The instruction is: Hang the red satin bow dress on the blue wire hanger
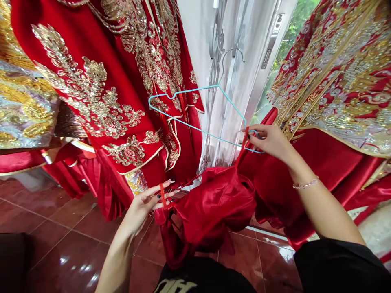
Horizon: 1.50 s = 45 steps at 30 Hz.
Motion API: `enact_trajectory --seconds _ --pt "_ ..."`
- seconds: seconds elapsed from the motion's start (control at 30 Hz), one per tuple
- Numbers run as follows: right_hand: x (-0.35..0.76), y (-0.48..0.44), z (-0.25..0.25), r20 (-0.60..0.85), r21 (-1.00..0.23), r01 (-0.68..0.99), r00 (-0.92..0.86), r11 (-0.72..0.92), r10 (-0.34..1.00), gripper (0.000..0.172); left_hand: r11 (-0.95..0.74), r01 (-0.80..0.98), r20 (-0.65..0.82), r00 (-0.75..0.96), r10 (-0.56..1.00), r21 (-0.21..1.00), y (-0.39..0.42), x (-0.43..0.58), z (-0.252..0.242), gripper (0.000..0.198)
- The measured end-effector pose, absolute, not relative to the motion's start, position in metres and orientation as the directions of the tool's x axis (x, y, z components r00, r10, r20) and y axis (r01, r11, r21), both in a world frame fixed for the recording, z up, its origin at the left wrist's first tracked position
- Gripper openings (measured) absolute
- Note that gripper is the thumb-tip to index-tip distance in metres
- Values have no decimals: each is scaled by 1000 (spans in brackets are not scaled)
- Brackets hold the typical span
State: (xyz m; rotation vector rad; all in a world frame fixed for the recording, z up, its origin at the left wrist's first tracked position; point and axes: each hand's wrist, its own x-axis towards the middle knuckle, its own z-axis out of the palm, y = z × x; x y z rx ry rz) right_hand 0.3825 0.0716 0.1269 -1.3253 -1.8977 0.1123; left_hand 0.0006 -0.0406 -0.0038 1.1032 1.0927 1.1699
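Note:
A light blue wire hanger hangs tilted in front of the curtain, its hook at the metal scrollwork. My right hand pinches the hanger's right end, where a thin red strap is looped over the wire. From that strap a shiny red satin garment hangs bunched between my arms. Lower and to the left, my left hand has a second strap, an orange-red loop, around its fingers, which are stretched out and hold up that side of the garment. The hanger's left end is bare, apart from my left hand.
Red embroidered jackets hang on both sides: one with gold sequins at left, one heavily beaded at right. Behind are a white curtain and a metal door frame. Glossy red tiles cover the floor.

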Motion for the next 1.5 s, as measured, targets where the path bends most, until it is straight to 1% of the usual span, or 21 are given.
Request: enact_trajectory --seconds 0.07,0.13,0.2,0.23,0.3,0.37,0.43,0.47,0.53,0.63,0.73,0.8,0.9,1.0,1.17,1.3,1.4,1.47,1.5 --pt "380 72 129 507 -526 743 -118 415 854 19 41 -125 -34 60 998 991 -39 1 -5 47" --pt "381 74 130 485 -613 697 -39 372 873 14 16 -126 -12 37 999 992 -34 3 -3 51" --pt "384 76 131 474 -678 653 37 338 879 21 -12 -122 12 1 1000 992 -27 4 3 55" --pt "386 77 132 487 -682 652 67 332 871 28 -28 -115 26 -16 1000 993 -22 5 7 57" --pt "393 79 136 552 -630 707 114 323 826 36 -68 -97 65 -41 997 993 -12 6 16 59" --pt "402 81 141 647 -524 802 154 289 747 38 -129 -82 124 -60 990 988 0 6 26 60" --pt "411 84 148 715 -432 870 169 239 678 34 -198 -75 193 -72 979 977 13 5 37 61" --pt "416 85 151 728 -398 891 163 218 666 29 -225 -69 220 -70 973 972 19 3 42 60" --pt "423 88 156 731 -355 917 152 181 665 23 -264 -53 261 -63 963 963 33 0 53 58" --pt "429 92 160 716 -318 938 143 136 683 22 -327 -6 325 -78 942 945 51 -5 67 55" --pt "432 94 160 713 -292 951 143 106 687 27 -384 103 393 -94 915 918 63 -13 83 52" --pt "434 96 159 717 -268 958 131 98 685 33 -422 189 441 -71 895 887 67 -21 95 49" --pt "436 99 160 729 -235 967 110 95 676 39 -503 255 505 62 861 826 69 -30 120 41" --pt "436 99 163 719 -246 967 133 71 682 35 -520 267 485 188 854 812 73 -26 148 35" --pt "433 98 163 714 -265 962 151 65 684 31 -453 316 367 296 882 834 89 7 179 31" --pt "431 97 157 715 -267 959 132 93 686 32 -514 415 332 436 837 751 106 29 188 19" --pt "430 98 152 718 -247 960 89 134 690 34 -494 503 212 516 830 709 120 27 199 15" --pt "432 101 147 723 -254 955 81 154 687 29 -493 570 161 533 831 657 128 15 209 13" --pt "434 103 144 732 -263 948 77 177 677 24 -512 592 183 526 831 622 131 7 212 12"
